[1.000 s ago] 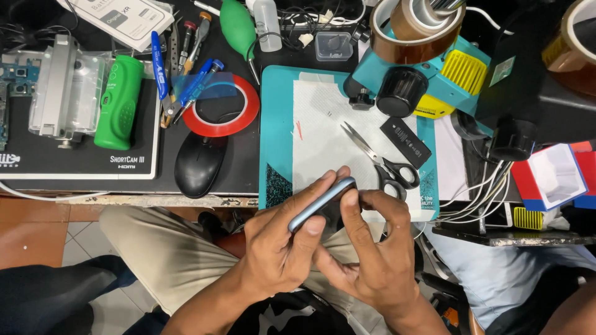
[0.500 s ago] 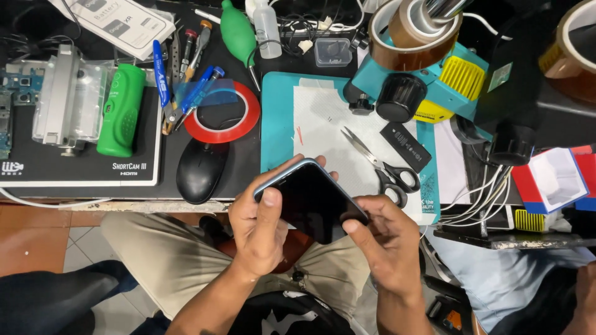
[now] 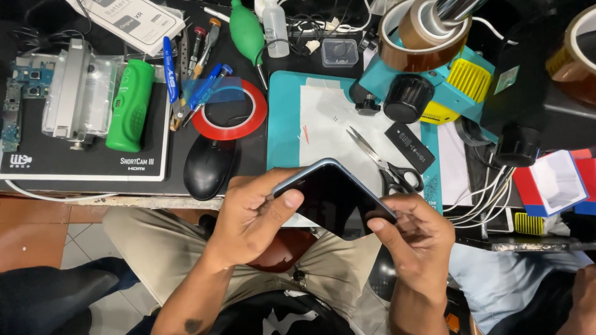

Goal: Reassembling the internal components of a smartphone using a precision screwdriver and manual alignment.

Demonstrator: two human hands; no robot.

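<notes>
I hold a dark-screened smartphone with a blue-grey frame over my lap, just in front of the bench edge, screen up and turned diagonally. My left hand grips its left corner, thumb lying on the glass. My right hand pinches the right corner between thumb and fingers. Behind the phone lies a teal work mat with a white sheet on it, and black-handled scissors rest there.
A black mouse, a red tape ring, a green cylinder tool, screwdrivers and tweezers, a green blower, brown tape rolls, a teal microscope base and cables crowd the bench. Another person's leg is at right.
The phone has turned from edge-on to flat with its dark screen facing up, and my hands have spread apart to its two corners.
</notes>
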